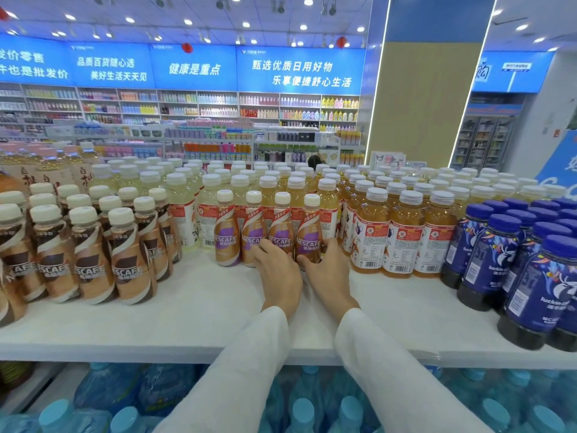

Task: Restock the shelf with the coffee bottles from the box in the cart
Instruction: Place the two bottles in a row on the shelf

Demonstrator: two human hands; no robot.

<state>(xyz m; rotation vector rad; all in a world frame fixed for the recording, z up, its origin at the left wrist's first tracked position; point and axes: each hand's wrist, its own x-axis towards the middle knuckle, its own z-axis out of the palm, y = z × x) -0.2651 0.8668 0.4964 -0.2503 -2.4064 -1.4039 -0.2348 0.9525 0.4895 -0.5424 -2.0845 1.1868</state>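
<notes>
Top shelf (pixel 199 307), white, seen from above and in front. Four purple-label coffee bottles (pixel 228 232) stood upright in one row at the middle of the shelf, shoulder to shoulder, white caps on, labels facing the camera. They sat just ahead of the pale drink bottles (pixel 184 214) and touched or nearly touched them.

Left hand (pixel 279 276): palm down on the shelf, fingers (pixel 263 246) curled round the lower left side of the third bottle (pixel 281 226), reaching into the gap next to the second one. The hand hid that bottle's base.

Right hand (pixel 332 276): beside the left hand and touching it, fingers (pixel 327 245) wrapped round the right side of the fourth bottle (pixel 309 232), thumb on its front left near the base. The bottle stood on the shelf, upright.

Both forearms in white sleeves (pixel 249 354) crossed the shelf's front edge.

Neighbours: brown-label coffee bottles (pixel 90 260) grouped to the left, apart from the row; orange tea bottles (pixel 402 239) just right of the fourth bottle; dark bottles with blue caps (pixel 499 260) further right. Blue-capped water bottles (pixel 303 407) filled the level below.
</notes>
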